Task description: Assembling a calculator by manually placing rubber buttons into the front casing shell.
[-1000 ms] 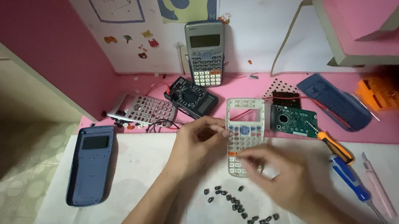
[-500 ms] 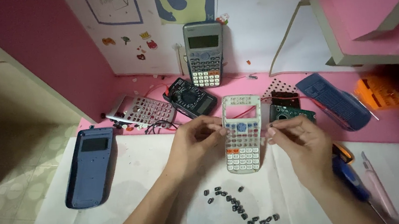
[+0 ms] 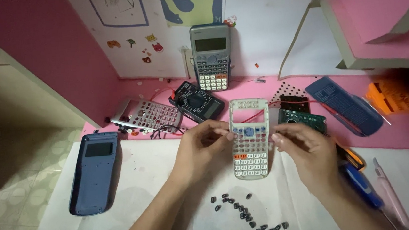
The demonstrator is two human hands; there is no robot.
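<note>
A white calculator front panel with an empty screen window and coloured keys is held up above a white paper sheet. My left hand pinches its left edge and my right hand pinches its right edge. Several small black keys lie scattered on the paper just below the panel. A green circuit board lies behind my right hand on the pink desk.
A blue calculator back shell lies at the left. A grey keypad panel, a black multimeter, an upright grey calculator and a blue cover sit behind. Screwdrivers and a pink pen lie at the right.
My right hand has come up from the black keys on the paper to grip the panel's right edge. The panel is now lifted and held by both hands.
</note>
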